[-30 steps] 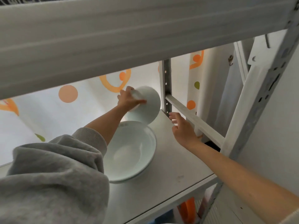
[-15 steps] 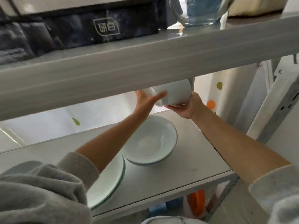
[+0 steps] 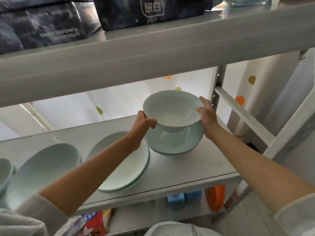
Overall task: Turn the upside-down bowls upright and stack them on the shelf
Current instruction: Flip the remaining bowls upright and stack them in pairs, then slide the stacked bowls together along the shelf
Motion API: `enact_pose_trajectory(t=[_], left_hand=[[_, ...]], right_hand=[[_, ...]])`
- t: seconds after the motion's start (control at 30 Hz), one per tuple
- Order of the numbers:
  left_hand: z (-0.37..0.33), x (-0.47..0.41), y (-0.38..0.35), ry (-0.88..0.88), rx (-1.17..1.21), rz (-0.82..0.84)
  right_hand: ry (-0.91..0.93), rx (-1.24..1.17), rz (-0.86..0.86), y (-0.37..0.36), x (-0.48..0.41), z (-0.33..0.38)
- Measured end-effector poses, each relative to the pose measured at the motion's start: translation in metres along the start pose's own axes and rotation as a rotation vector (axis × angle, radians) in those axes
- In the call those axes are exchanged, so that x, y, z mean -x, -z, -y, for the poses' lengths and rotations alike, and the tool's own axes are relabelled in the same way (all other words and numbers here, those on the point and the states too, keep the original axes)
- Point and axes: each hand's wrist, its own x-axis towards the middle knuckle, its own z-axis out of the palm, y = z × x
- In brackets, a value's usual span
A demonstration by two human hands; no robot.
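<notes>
Metal shelf unit, grey. The middle shelf (image 3: 196, 167) carries the crockery. The upper shelf (image 3: 153, 53) above it holds two dark printed packs (image 3: 42, 24), side by side. A pale curtain (image 3: 119, 99) with coloured spots hangs behind the unit.

On the middle shelf, from the left: one large pale-green plate (image 3: 42, 167) leaning, partly cut off by the person's grey sleeve (image 3: 25, 218). Next to it is a short stack of plates (image 3: 129, 167), also pale green. Just right of that stack, near the rear corner post (image 3: 219, 82), is a wide bowl (image 3: 175, 143) standing upright on the shelf.

The task item, a white bowl (image 3: 172, 108), is mouth up, tipped slightly towards the viewer and directly over the wide bowl. Its foot sits down in the wide bowl's mouth. Whether the two touch cannot be told.

Both hands are on the white bowl. The left hand (image 3: 143, 126) grips its left side, thumb curled across the near wall below the rim. The right hand (image 3: 208, 116) clasps the right side, thumb at the rim, fingers running up the outer wall.

Bottom shelf, partly seen: blue boxes (image 3: 184, 198), an orange object (image 3: 217, 196) beside them and a red packet (image 3: 95, 223) to the left.
</notes>
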Motion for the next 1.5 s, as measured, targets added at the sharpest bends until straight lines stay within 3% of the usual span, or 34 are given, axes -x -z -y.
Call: enact_pose_trajectory(t=[0.17, 0.33, 0.53, 0.87, 1.17, 1.5], left_hand=[[0.008, 0.005, 0.003, 0.085, -0.197, -0.103], [0.01, 0.011, -0.008, 0.197, -0.422, -0.215], [0.021, 0.011, -0.014, 0.198, -0.558, -0.188], [0.025, 0.012, -0.011, 0.199, -0.6, -0.143], [0.019, 0.013, -0.009, 0.198, -0.343, -0.23], [0.01, 0.01, -0.012, 0.176, -0.34, -0.213]], right_hand=[[0.073, 0.312, 0.071, -0.001, 0.003, -0.007], [0.061, 0.312, 0.128, 0.006, 0.005, -0.013], [0.072, 0.305, 0.139, 0.014, 0.009, -0.023], [0.066, 0.268, 0.139, 0.013, 0.012, -0.032], [0.054, 0.263, 0.156, 0.009, 0.017, -0.033], [0.033, 0.252, 0.147, 0.015, 0.016, -0.034]])
